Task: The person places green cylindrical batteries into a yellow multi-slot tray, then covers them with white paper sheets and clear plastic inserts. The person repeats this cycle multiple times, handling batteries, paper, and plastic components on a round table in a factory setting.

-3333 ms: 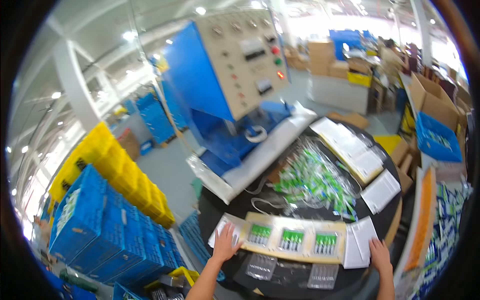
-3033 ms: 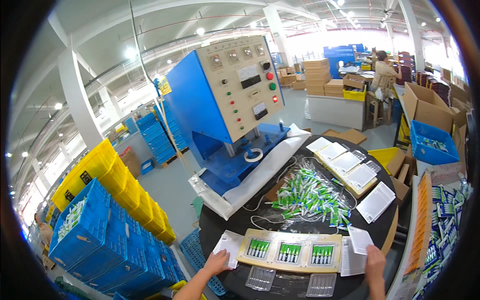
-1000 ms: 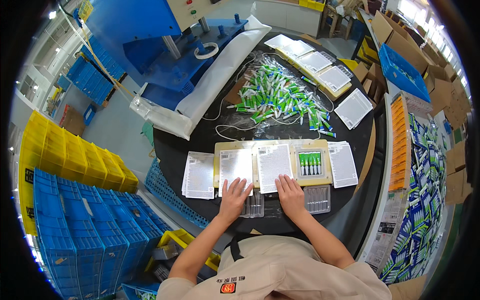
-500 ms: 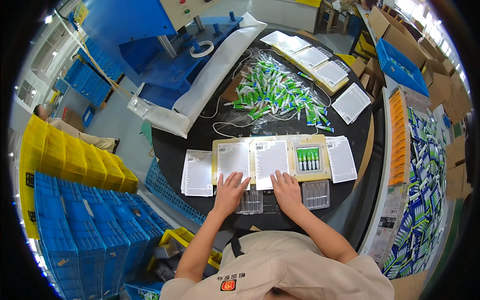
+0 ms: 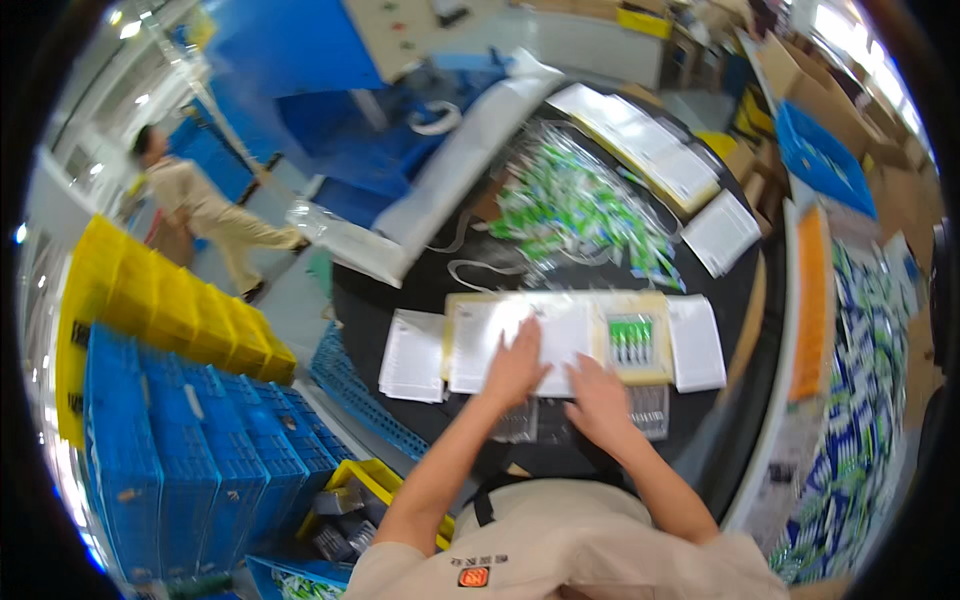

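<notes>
A long pale-yellow tray (image 5: 660,378) lies before me on the black round table. White printed cards (image 5: 482,340) cover its left and middle parts. In its right part, several green-and-white tubes (image 5: 631,342) lie side by side in a clear blister. My left hand (image 5: 516,366) rests on the cards, fingers stretched out and holding nothing. My right hand (image 5: 600,402) is at the lower edge of the middle card, just left of the tubes, its fingers spread. Clear empty blisters (image 5: 649,412) lie along the tray's near side, partly hidden by my hands. Motion blurs the picture.
Stacks of white cards (image 5: 412,355) flank the tray. Beyond it lies a heap of green tubes (image 5: 580,205), with a second card-covered tray (image 5: 640,140) behind. A blue machine (image 5: 345,130) stands far left. Blue crates (image 5: 190,450) stand at left, where a person (image 5: 195,200) walks.
My left hand has moved up and right across the cards. My right hand stays near the middle card's lower edge. The view has shifted, and the person at left is now more fully visible.
</notes>
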Available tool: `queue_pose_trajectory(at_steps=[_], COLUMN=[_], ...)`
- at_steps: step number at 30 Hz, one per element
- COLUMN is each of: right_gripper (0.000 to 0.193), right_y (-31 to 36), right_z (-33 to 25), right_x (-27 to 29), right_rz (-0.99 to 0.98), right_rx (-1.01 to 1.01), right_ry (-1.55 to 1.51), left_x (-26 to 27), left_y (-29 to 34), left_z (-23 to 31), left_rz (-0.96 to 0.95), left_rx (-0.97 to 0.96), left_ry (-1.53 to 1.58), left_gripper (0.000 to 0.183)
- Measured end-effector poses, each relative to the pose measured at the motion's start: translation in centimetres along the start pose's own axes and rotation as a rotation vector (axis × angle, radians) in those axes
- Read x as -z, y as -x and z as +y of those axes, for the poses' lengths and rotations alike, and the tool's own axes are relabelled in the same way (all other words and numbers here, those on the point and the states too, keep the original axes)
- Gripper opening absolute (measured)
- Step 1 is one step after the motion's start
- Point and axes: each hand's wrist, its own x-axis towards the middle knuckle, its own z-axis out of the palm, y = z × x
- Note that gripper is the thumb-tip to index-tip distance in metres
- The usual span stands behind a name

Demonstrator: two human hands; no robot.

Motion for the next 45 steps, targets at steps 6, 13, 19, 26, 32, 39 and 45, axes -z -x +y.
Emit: queue_pose_trajectory(at_steps=[6,13,19,26,32,39,45], right_gripper=[0.070,0.048,0.046,0.040,0.037,0.038,0.043], right_y=[8.0,12.5,11.6,11.0,7.6,3.8,5.5], right_z=[11.9,18.8,18.9,18.3,13.2,6.6,7.4], right_x=[8.8,6.5,6.4,7.7,11.0,5.1,2.8], right_rz=[-0.108,-0.240,-0.236,-0.034,0.456,0.180,0.099], right_rx=[-0.404,-0.282,-0.069,0.049,-0.064,0.112,0.062], right_ry=[0.384,0.311,0.542,0.557,0.354,0.429,0.463], left_x=[-0.1,0.6,0.0,2.9,1.5,1.0,1.3], left_y=[0.3,-1.3,-2.3,0.4,2.3,1.9,1.7], left_z=[0.2,-2.8,-4.0,1.2,4.2,4.3,4.3], left_rz=[0.077,-0.083,-0.037,-0.069,-0.105,-0.082,-0.048], left_rx=[-0.059,-0.172,-0.195,-0.254,-0.386,-0.371,-0.328], left_ry=[-0.042,-0.044,0.025,-0.076,-0.233,-0.205,-0.078], left_gripper=[0.075,0.067,0.062,0.082,0.067,0.059,0.052])
